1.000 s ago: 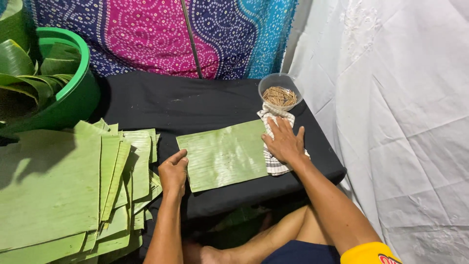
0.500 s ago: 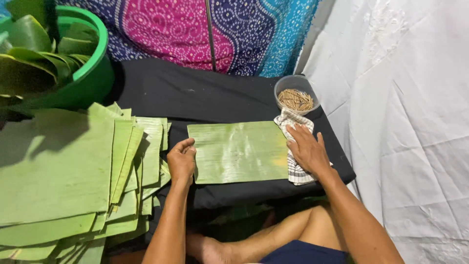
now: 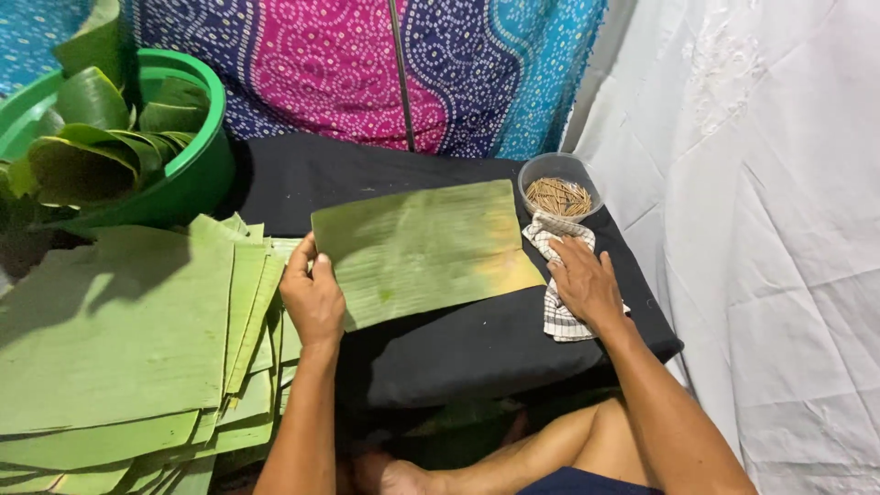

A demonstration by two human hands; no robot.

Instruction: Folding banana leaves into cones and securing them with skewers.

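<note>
From the head view, the left hand (image 3: pixel 313 298) pinches the left edge of a cut banana leaf piece (image 3: pixel 422 249), thumb on top and fingers under it, so its grip is closed on the leaf. The leaf lies slanted across the middle of the black-covered tabletop (image 3: pixel 477 353), its left end lifted; how much of it touches the cloth cannot be told. The right hand (image 3: pixel 587 284) lies flat, fingers spread and holding nothing, on a checked cloth (image 3: pixel 557 316) near the tabletop's right edge, hiding most of it. Just beyond the cloth, at the far right corner, a clear bowl (image 3: pixel 559 188) holds thin sticks too small to make out. Off the left edge, a stack of leaf sheets (image 3: pixel 119 339) is cut off by the frame, and a green basin (image 3: pixel 197 174) of rolled leaves is partly out of view.
</note>
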